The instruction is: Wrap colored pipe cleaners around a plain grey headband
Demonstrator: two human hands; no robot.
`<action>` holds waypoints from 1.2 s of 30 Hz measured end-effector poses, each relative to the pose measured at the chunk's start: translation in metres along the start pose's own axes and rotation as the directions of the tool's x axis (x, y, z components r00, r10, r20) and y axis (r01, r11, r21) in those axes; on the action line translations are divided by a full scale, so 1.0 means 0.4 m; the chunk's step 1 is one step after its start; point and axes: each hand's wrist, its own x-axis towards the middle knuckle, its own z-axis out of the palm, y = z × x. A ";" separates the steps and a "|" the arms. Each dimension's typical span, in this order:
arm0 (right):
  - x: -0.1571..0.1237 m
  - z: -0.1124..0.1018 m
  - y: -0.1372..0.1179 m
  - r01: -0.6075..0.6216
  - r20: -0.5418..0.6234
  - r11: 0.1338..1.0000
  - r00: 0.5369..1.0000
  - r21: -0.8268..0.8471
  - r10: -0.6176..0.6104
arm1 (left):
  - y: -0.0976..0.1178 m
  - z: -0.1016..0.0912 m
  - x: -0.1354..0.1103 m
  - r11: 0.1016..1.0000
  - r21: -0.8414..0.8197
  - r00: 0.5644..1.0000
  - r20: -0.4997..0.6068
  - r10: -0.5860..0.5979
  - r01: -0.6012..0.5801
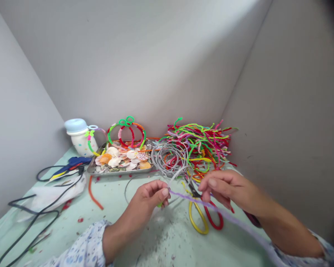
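My left hand (151,194) pinches one end of a long lilac pipe cleaner (228,217), with a bit of green showing under the fingers. The pipe cleaner runs right and down past my right hand (225,187), whose fingers are closed round it further along. Both hands hover over a pale green table (161,237). Just below my right hand lie scissors (203,217) with one yellow and one red handle loop.
A heap of coloured pipe cleaners (200,142) and a coil of grey wire (169,157) lie behind my hands. A metal tray of shells (122,161), pipe-cleaner hoops (126,131), a white jar (80,139), a blue glue gun (71,165) with black cable, a plastic bag (52,194).
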 end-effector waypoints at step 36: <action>0.058 0.175 0.099 -0.097 -0.156 0.912 0.973 0.398 0.172 | -0.040 0.010 -0.001 0.975 -0.108 0.965 0.201 -0.171 0.195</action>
